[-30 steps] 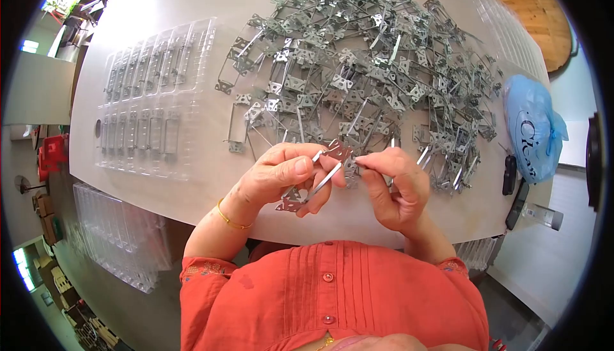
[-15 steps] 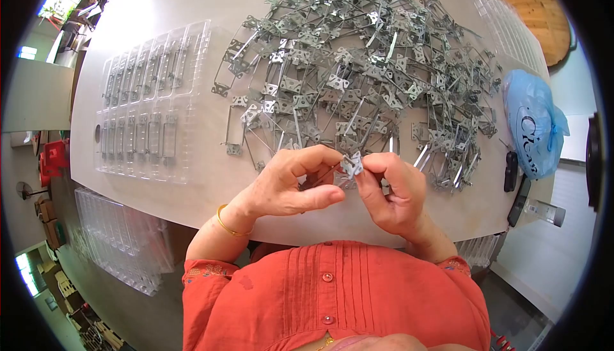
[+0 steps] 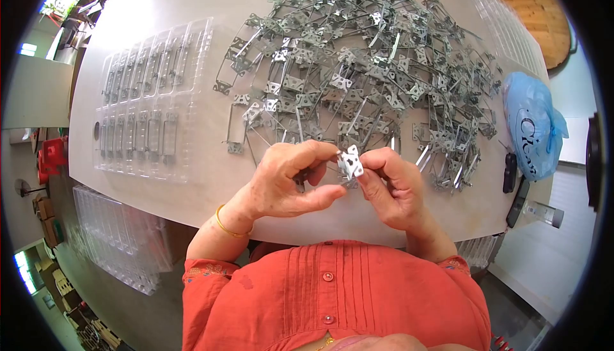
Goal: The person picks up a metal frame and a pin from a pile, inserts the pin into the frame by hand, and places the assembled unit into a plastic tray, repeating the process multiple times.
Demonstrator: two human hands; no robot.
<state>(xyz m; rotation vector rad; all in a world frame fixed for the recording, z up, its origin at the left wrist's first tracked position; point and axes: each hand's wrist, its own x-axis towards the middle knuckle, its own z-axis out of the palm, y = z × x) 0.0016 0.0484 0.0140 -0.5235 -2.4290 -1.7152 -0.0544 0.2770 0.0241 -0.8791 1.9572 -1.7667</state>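
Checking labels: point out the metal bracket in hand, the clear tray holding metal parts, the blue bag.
Metal bracket point(image 3: 351, 161): head view, on its pale plate.
Clear tray point(image 3: 183, 136): head view, bare plastic right of the lower row.
Blue bag point(image 3: 536, 120): head view, its middle.

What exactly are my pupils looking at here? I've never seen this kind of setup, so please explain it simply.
There is no machine: these are a person's two bare hands. The camera sits on the person's head, looking forward and down, so the red shirt fills the bottom.

On the pale table lies a big heap of metal parts. To its left, a clear tray holds more in two rows; at the far right is a blue bag.

The right hand pinches a metal piece. The left hand is close against it, but its grip is partly hidden.
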